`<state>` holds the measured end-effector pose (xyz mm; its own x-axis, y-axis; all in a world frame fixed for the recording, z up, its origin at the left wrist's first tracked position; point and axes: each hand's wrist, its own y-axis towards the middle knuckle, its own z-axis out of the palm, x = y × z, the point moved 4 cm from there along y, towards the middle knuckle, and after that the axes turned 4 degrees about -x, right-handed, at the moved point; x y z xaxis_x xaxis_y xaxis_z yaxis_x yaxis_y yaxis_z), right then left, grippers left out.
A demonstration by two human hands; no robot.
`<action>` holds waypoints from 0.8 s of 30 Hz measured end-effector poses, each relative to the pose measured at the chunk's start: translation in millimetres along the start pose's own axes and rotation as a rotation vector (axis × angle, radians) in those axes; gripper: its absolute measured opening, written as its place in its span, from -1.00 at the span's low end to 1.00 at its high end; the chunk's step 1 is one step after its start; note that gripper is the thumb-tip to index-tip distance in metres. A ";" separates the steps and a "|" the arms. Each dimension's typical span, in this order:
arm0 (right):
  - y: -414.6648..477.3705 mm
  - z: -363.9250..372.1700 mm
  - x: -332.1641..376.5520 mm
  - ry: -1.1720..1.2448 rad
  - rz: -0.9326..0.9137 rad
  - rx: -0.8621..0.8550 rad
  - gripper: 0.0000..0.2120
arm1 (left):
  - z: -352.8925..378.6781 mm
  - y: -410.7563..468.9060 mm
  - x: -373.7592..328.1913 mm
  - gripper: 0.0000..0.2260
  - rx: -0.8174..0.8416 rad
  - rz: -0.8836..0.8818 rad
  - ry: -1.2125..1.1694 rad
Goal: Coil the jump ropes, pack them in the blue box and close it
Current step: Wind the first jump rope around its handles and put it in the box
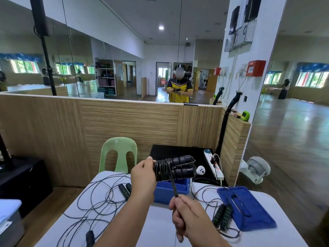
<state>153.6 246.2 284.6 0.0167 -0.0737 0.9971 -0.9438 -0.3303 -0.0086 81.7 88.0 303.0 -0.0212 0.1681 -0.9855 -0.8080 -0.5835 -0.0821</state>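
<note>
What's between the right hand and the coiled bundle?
Head view: a taut black cord joins right hand and coiled bundle; blue box sits behind it.

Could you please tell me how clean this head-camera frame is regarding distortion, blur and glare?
Head view: strong wide-angle bending, with the white pillar and floor leaning at the right edge; the left hand, the coiled jump rope it holds and the right hand look sharp; light is even, with no glare on the table; the windows are washed out.
</note>
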 end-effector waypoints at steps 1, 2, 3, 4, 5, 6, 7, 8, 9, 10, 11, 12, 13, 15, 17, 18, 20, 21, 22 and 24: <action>0.2 -1.9 -3.0 0.017 -0.002 -0.009 -0.70 | 0.3 -1.0 -1.5 -0.68 0.006 -0.003 -0.002; 0.6 -3.6 -5.9 0.026 -0.004 -0.016 -0.70 | 0.6 -2.4 -2.9 -0.68 0.012 -0.005 -0.006; 1.1 -5.0 -8.4 0.026 -0.008 -0.021 -0.70 | 1.5 -4.2 -4.4 -0.68 0.021 -0.009 -0.014; 2.0 -6.3 -11.5 0.023 -0.012 -0.024 -0.70 | 2.2 -6.0 -5.0 -0.67 0.032 -0.015 -0.024; 3.1 -7.9 -14.6 0.020 -0.015 -0.026 -0.69 | 3.6 -8.7 -5.9 -0.67 0.045 -0.024 -0.033; 4.0 -10.3 -17.2 0.018 -0.018 -0.025 -0.69 | 5.0 -11.6 -6.9 -0.67 0.056 -0.035 -0.038; 5.4 -13.6 -19.5 0.019 -0.025 -0.023 -0.68 | 6.2 -14.5 -7.9 -0.68 0.064 -0.048 -0.044; 6.8 -17.9 -21.8 0.020 -0.031 -0.020 -0.67 | 7.1 -17.0 -9.3 -0.68 0.071 -0.066 -0.053; 8.3 -23.1 -24.4 0.018 -0.030 -0.017 -0.65 | 7.5 -19.1 -11.0 -0.68 0.078 -0.093 -0.066; 10.0 -29.3 -27.4 0.009 -0.018 -0.015 -0.62 | 7.5 -20.7 -13.2 -0.68 0.084 -0.128 -0.080; 11.6 -35.6 -30.2 -0.006 -0.002 -0.010 -0.60 | 6.7 -22.3 -16.2 -0.69 0.092 -0.161 -0.081; 13.0 -42.4 -31.5 -0.027 0.006 -0.005 -0.59 | 5.9 -23.3 -18.9 -0.69 0.105 -0.183 -0.063; 14.0 -49.6 -31.0 -0.054 0.003 0.001 -0.58 | 5.2 -24.2 -20.8 -0.69 0.120 -0.186 -0.041; 17.5 -65.5 -23.8 -0.125 -0.027 0.035 -0.57 | 5.4 -26.8 -21.8 -0.70 0.152 -0.173 -0.029; 22.7 -80.7 -8.8 -0.241 -0.056 0.101 -0.53 | 8.2 -32.0 -20.3 -0.70 0.194 -0.186 -0.040; 26.0 -87.1 -0.3 -0.294 -0.055 0.130 -0.51 | 9.9 -35.0 -19.7 -0.70 0.221 -0.195 -0.039; 36.9 -100.9 13.7 -0.337 -0.029 0.145 -0.58 | 11.9 -39.7 -20.7 -0.70 0.279 -0.189 -0.014; 42.6 -106.9 22.3 -0.365 -0.030 0.147 -0.66 | 12.6 -41.2 -22.1 -0.70 0.312 -0.165 0.008; 47.8 -112.3 31.9 -0.423 -0.042 0.146 -0.72 | 13.6 -42.6 -23.7 -0.70 0.351 -0.124 0.036; 56.1 -119.3 52.1 -0.520 -0.067 0.174 -0.74 | 16.4 -47.1 -28.3 -0.70 0.416 -0.018 0.082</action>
<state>62.2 336.1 345.0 0.2767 -0.4876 0.8280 -0.8674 -0.4975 -0.0031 110.7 123.8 337.2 0.0287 0.1021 -0.9944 -0.9768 -0.2082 -0.0496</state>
